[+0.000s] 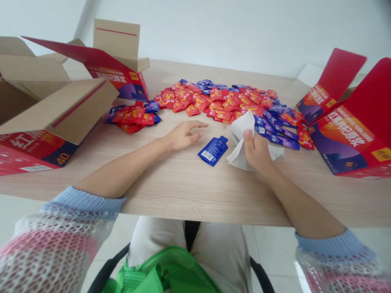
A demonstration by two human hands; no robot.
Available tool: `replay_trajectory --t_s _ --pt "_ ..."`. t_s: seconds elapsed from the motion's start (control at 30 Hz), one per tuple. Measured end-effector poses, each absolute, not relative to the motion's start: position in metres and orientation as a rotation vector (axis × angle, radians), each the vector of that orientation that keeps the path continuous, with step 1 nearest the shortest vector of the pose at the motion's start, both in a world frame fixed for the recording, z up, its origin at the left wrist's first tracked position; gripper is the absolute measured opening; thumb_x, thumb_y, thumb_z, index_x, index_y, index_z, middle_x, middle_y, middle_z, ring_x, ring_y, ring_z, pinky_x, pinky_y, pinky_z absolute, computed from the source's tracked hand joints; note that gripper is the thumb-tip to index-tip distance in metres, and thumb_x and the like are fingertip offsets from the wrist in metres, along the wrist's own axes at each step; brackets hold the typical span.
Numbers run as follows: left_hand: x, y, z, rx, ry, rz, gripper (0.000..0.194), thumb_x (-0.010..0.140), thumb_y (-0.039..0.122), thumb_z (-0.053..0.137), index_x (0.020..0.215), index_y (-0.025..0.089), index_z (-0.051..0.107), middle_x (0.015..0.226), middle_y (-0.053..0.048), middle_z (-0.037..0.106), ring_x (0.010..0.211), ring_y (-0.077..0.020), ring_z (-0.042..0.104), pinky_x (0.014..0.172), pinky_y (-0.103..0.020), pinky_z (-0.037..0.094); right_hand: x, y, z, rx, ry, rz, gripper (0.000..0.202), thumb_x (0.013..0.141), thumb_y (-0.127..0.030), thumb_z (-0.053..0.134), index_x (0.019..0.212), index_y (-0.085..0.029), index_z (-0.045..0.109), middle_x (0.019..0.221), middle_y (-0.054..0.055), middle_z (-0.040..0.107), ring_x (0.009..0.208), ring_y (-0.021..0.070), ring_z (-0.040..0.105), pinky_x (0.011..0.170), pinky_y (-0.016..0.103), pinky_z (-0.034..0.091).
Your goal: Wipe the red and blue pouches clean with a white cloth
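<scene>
A white cloth (241, 156) is gripped in my right hand (258, 150), its thumb pressed on top and the folds hanging below. My left hand (186, 135) rests low over the table with fingers apart, holding nothing. Between the two hands lies a single blue sachet (214, 150), flat, its barcode side up and its narrow neck pointing away from me. Just beyond my hands spreads a large heap of red and blue sachets (220, 103). A smaller pile of sachets (134, 118) lies to the left, beyond my left forearm.
Open cardboard boxes stand on the left, a near box (61, 122) and a far box (116, 77). On the right are two more open boxes, a near one (351, 138) and a far one (320, 97). The wooden table's (183, 195) front edge runs above my lap.
</scene>
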State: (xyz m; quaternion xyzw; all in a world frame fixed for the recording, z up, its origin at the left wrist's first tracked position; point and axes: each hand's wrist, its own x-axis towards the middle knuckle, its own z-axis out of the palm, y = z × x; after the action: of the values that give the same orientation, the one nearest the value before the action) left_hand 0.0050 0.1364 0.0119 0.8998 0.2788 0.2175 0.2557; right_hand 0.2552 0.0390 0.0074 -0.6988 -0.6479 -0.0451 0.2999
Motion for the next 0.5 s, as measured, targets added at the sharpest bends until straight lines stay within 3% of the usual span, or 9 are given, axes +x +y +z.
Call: replay_trajectory --t_s 0.07,0.13,0.2,0.27,0.37,0.5 --pt "0.005 0.143 0.005 2.581 0.586 0.435 0.056 0.092 0.042 0.048 0.144 0.021 0.047 0.151 -0.011 0.043 0.134 -0.0303 0.041 0.106 -0.046 0.035 0.243 0.035 0.001 -1.859 -1.852 -0.013 0.084 0.095 -0.064 0.000 0.112 -0.012 0.064 0.086 0.017 0.072 0.085 0.0322 0.068 0.072 0.042 0.051" --pt "0.008 0.147 -0.001 2.683 0.512 0.271 0.064 0.090 0.050 0.052 0.148 0.025 0.041 0.156 -0.009 0.035 0.140 -0.0336 0.030 0.112 -0.053 0.020 0.232 0.034 -0.007 -1.793 -2.043 0.053 0.081 0.096 -0.062 0.004 0.125 -0.011 0.060 0.107 0.018 0.071 0.102 0.0331 0.066 0.086 0.045 0.051" --pt "0.011 0.147 -0.003 2.703 0.501 0.131 0.074 0.086 0.056 0.058 0.151 0.031 0.034 0.161 -0.006 0.026 0.144 -0.0359 0.020 0.113 -0.056 0.011 0.225 0.034 -0.015 -1.677 -2.215 0.065 0.075 0.098 -0.057 0.008 0.139 -0.010 0.051 0.133 0.016 0.060 0.126 0.0308 0.054 0.106 0.046 0.042" --pt "0.012 0.147 0.000 2.684 0.522 0.034 0.081 0.081 0.060 0.061 0.152 0.035 0.030 0.163 -0.003 0.018 0.147 -0.0367 0.012 0.113 -0.056 0.004 0.223 0.035 -0.019 -1.601 -2.316 0.073 0.071 0.100 -0.053 0.010 0.148 -0.011 0.040 0.146 0.012 0.049 0.139 0.0270 0.040 0.116 0.047 0.030" --pt "0.012 0.147 0.006 2.650 0.560 -0.052 0.084 0.079 0.062 0.062 0.152 0.038 0.028 0.164 -0.001 0.012 0.148 -0.0366 0.007 0.113 -0.056 -0.002 0.226 0.034 -0.018 -1.547 -2.382 0.128 0.066 0.101 -0.049 0.011 0.152 -0.012 0.033 0.151 0.010 0.042 0.143 0.0245 0.033 0.120 0.049 0.024" --pt "0.013 0.147 0.009 2.641 0.573 -0.081 0.088 0.078 0.062 0.061 0.154 0.037 0.024 0.164 -0.002 0.010 0.149 -0.0355 0.006 0.113 -0.056 -0.003 0.225 0.031 -0.015 -1.380 -2.449 0.159 0.062 0.102 -0.045 0.018 0.149 -0.009 0.037 0.149 0.012 0.044 0.143 0.0223 0.034 0.121 0.046 0.024"
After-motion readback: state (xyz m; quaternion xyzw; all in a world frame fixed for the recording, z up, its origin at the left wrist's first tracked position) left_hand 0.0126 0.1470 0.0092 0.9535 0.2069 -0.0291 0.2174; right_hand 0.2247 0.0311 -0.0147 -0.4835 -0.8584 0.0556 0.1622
